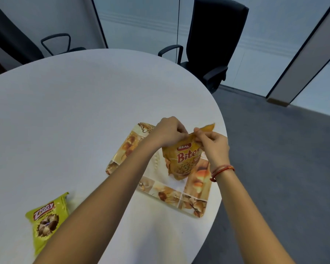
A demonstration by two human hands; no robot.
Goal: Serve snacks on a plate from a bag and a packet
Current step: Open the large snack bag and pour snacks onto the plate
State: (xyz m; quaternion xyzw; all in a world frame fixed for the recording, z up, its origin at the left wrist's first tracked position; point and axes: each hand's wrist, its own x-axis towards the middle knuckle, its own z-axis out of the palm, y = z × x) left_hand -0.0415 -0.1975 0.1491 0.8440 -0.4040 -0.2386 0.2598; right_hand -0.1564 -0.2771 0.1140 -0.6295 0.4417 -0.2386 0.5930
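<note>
An orange snack bag (pixel 183 159) marked "Real Bites" hangs upright above a rectangular plate (pixel 166 193) printed with food pictures. My left hand (pixel 168 133) pinches the bag's top edge on the left side. My right hand (pixel 212 143), with a red thread on the wrist, pinches the same top edge on the right side. The two hands are close together at the bag's seal. A green "Ziggy" donut cake packet (pixel 46 220) lies flat on the table at the lower left, apart from both hands.
Everything rests on a round white table (pixel 74 121), whose edge curves close to the plate's right side. A black office chair (pixel 211 44) stands beyond the far right edge, another chair (pixel 13 39) at the far left. Grey floor lies to the right.
</note>
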